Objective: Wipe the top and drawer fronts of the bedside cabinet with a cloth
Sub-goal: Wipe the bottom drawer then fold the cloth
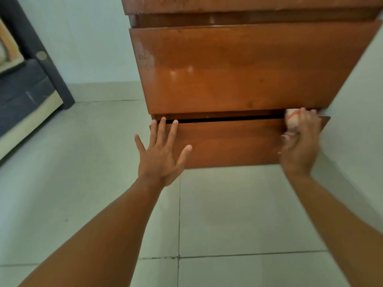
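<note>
Pale tiled floor point(228, 214) is seen across the lower frame, with dark grout lines crossing it. A glossy brown wooden bedside cabinet point(244, 83) is set against a light wall, its right side close to a second wall. Dark upholstered furniture point(27, 90) is seen at the left edge, well apart from the cabinet.

The upper drawer front point(207, 59) is closed. The lower drawer front point(228, 141) is pulled slightly out, and a dark gap is shown above its top edge.

The left hand point(160, 154) is laid flat and released, fingers spread, on the left end of the lower drawer front, with fingertips at its top edge. The right hand point(300, 146) is blurred; it appears to be curled around the cloth point(292, 121). The cloth, white with orange marks, is pressed at the upper right corner of the lower drawer front.
</note>
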{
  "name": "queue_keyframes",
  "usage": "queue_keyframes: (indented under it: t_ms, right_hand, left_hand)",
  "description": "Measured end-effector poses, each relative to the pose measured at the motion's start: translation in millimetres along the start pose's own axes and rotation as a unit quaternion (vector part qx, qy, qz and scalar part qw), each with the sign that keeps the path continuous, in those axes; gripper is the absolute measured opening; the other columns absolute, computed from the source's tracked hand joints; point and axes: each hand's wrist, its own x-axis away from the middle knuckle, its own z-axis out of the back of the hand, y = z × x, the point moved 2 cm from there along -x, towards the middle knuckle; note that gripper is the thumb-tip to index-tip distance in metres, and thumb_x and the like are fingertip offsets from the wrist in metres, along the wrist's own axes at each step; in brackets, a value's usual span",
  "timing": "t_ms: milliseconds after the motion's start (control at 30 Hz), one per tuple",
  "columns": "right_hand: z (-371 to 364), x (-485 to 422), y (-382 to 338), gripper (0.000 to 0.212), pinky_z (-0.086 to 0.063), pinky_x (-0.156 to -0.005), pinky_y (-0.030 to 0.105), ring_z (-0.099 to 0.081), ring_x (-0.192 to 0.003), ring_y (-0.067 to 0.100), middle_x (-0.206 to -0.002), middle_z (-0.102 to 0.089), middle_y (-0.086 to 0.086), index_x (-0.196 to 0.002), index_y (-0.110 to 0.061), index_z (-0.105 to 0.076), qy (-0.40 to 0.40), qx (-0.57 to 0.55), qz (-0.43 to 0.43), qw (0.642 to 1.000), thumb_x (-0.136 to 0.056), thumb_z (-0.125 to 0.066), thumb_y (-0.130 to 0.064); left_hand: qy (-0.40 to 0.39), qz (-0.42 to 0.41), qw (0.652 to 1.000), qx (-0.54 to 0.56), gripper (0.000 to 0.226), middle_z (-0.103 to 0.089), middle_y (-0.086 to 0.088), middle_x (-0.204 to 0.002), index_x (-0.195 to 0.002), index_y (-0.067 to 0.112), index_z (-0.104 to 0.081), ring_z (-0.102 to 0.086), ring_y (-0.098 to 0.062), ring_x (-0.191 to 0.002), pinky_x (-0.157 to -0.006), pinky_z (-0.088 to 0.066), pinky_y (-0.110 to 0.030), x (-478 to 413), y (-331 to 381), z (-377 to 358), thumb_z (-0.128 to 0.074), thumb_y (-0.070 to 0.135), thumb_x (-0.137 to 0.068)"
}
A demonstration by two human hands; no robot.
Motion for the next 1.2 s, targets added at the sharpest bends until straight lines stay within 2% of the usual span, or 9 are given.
queue_keyframes:
  t_ms: [100,167,267,333,400,667,867,1033,1200]
  right_hand:
    - [-51.3,51.2,-71.6,0.060,-0.017,-0.127,0.026,-0.017,-0.156,0.016,-0.160,-0.034,0.019,-0.150,0.005,-0.045,-0.020,-0.076,0.039,0.996,-0.092,-0.061,0.012]
    - [-91.2,86.0,-113.5,0.067,-0.017,-0.127,0.025,-0.013,-0.157,0.025,-0.164,-0.028,0.022,-0.154,0.001,-0.040,-0.078,-0.097,0.060,0.990,-0.091,-0.060,0.016]
    - [-142.0,132.2,-157.8,0.074,-0.012,-0.129,0.051,0.002,-0.159,0.035,-0.171,-0.005,0.016,-0.164,-0.015,-0.013,-0.165,0.023,0.151,0.974,-0.104,-0.056,-0.020]
    - [-164.4,146.0,-166.8,0.075,-0.003,-0.128,0.056,0.007,-0.159,0.037,-0.171,0.005,0.013,-0.165,-0.018,-0.002,-0.179,0.077,0.151,0.969,-0.107,-0.039,-0.048]
    - [-172.2,144.8,-160.1,0.077,0.000,-0.127,0.055,0.010,-0.158,0.036,-0.170,0.008,0.013,-0.164,-0.020,0.006,-0.171,0.099,0.152,0.969,-0.106,-0.031,-0.056]
    - [-121.0,89.5,-53.8,0.078,-0.022,-0.120,0.065,-0.015,-0.153,0.054,-0.168,-0.011,0.025,-0.162,-0.020,0.014,-0.140,0.129,0.118,0.975,-0.104,-0.033,-0.045]
    - [-59.7,43.6,25.7,0.076,-0.009,-0.125,0.062,-0.001,-0.153,0.056,-0.167,0.002,0.032,-0.161,-0.013,0.015,-0.155,0.186,0.090,0.966,-0.107,-0.028,-0.044]
    - [-24.8,17.6,61.2,0.074,-0.001,-0.127,0.060,-0.003,-0.152,0.059,-0.165,0.001,0.037,-0.162,-0.004,0.006,-0.168,0.238,0.100,0.951,-0.108,-0.033,-0.036]
    - [-7.0,11.9,71.4,0.070,-0.007,-0.128,0.057,-0.001,-0.154,0.055,-0.167,-0.001,0.034,-0.161,0.001,-0.005,-0.139,0.168,0.022,0.976,-0.102,-0.042,-0.005]
  left_hand:
    - [0.005,-0.001,1.000,0.004,0.079,0.004,0.000,-0.171,-0.162,0.035,0.001,0.008,-0.025,-0.158,-0.119,0.000,-0.070,-0.2,-0.6,-1.3,-0.004,0.075,-0.094]
    - [0.011,-0.002,1.000,0.011,0.077,0.003,0.002,-0.172,-0.162,0.035,0.000,0.008,-0.023,-0.158,-0.120,0.001,-0.069,-1.3,-4.3,-3.0,-0.002,0.071,-0.095]
    - [0.023,-0.018,1.000,0.011,0.073,-0.001,0.002,-0.172,-0.162,0.035,-0.004,0.007,-0.021,-0.158,-0.120,0.000,-0.069,0.5,-10.3,-2.9,0.000,0.066,-0.096]
    - [0.032,-0.022,0.999,0.006,0.070,-0.006,0.002,-0.171,-0.162,0.034,-0.007,0.004,-0.020,-0.158,-0.120,-0.002,-0.069,0.0,-14.1,-6.6,-0.004,0.062,-0.098]
    - [0.041,-0.020,0.999,0.001,0.068,-0.010,0.001,-0.171,-0.162,0.033,-0.010,0.001,-0.021,-0.158,-0.120,-0.003,-0.068,0.0,-14.3,-8.7,-0.008,0.059,-0.099]
    - [0.064,-0.006,0.998,0.004,0.068,-0.008,0.000,-0.171,-0.162,0.033,-0.007,0.001,-0.023,-0.158,-0.120,-0.005,-0.069,1.8,-6.9,-17.7,-0.017,0.061,-0.101]
    - [0.067,-0.003,0.998,0.001,0.069,-0.002,0.000,-0.171,-0.163,0.033,-0.003,0.006,-0.023,-0.158,-0.119,-0.006,-0.071,2.0,-5.2,-21.7,-0.020,0.061,-0.102]
    - [0.066,-0.004,0.998,-0.005,0.072,0.003,0.000,-0.171,-0.163,0.033,0.000,0.009,-0.023,-0.157,-0.118,-0.006,-0.072,2.2,-4.4,-23.8,-0.015,0.066,-0.100]
    - [0.065,0.003,0.998,-0.013,0.074,0.007,0.000,-0.171,-0.162,0.033,0.003,0.011,-0.024,-0.157,-0.117,-0.006,-0.073,1.2,-2.8,-24.9,-0.015,0.067,-0.099]
